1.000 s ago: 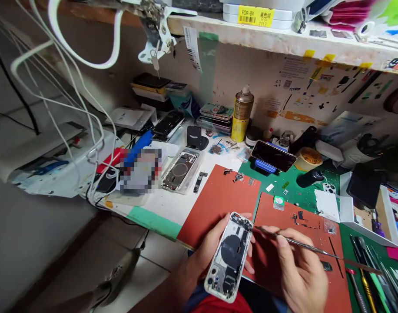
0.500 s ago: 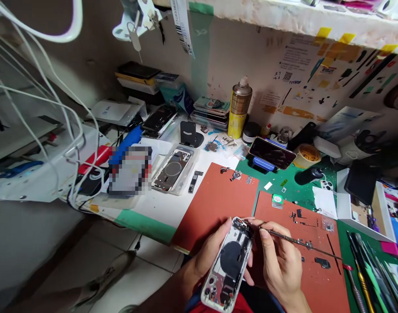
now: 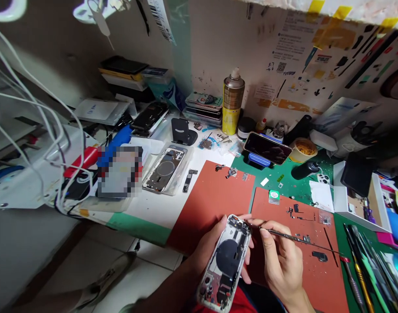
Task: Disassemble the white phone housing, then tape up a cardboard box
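Observation:
An opened phone housing (image 3: 225,265), with a black round pad and small parts inside, is tilted in my left hand (image 3: 207,248). My thumb lies along its near left edge, and the fingers come round from behind on the right. In my right hand (image 3: 280,254) is a slim, dark metal hand tool (image 3: 298,239), pinched between thumb and fingers. Its tip is at the upper right corner of the housing; whether it touches cannot be made out. Under both hands lie reddish-brown mats (image 3: 205,195).
Small phone parts (image 3: 296,211) lie on the right mat. A phone (image 3: 267,148) leans on a blue stand, with a yellow spray can (image 3: 233,102) behind. Another phone housing (image 3: 164,169) is at the left. Several tools (image 3: 358,269) and a white box (image 3: 358,211) are at the right.
The view has shifted slightly, so the bench things appear further left and the shelf higher. My hands keep the same grip on the housing and the tool.

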A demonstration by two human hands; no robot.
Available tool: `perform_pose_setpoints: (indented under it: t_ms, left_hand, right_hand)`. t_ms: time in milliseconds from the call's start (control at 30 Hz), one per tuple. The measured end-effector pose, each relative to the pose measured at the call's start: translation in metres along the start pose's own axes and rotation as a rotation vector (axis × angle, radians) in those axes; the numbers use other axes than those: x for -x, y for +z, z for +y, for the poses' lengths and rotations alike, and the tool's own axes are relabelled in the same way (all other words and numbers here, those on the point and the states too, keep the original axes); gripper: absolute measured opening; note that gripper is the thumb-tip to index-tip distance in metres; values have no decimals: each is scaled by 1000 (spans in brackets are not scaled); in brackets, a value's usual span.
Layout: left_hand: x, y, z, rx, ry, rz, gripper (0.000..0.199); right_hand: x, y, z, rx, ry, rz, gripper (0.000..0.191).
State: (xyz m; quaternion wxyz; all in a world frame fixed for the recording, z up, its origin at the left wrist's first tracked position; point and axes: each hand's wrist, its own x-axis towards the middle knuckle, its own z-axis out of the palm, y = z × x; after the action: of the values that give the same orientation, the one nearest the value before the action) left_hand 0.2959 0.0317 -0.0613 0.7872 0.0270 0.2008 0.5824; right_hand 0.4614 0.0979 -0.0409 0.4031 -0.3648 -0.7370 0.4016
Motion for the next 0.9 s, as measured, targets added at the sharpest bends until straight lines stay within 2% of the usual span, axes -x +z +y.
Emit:
perform_pose_setpoints:
  t_ms: [233, 400, 633, 800, 900]
  left_hand:
    - [-3, -12, -7, 40, 6, -45, 73]
    - [-1, -12, -8, -3, 27, -58, 75]
    - [1, -10, -8, -86, -18, 5, 82]
    - [2, -6, -6, -101, -6, 16, 85]
    - [3, -6, -6, -121, 8, 26, 86]
  right_hand:
    - [-1, -1, -1, 57, -33, -9, 22]
    - [-1, -1, -2, 79, -64, -12, 23]
    - [-5, 7, -2, 114, -245, 16, 31]
    - [-4, 5, -2, 60, -119, 11, 27]
    - [-4, 5, -1, 71, -148, 15, 29]
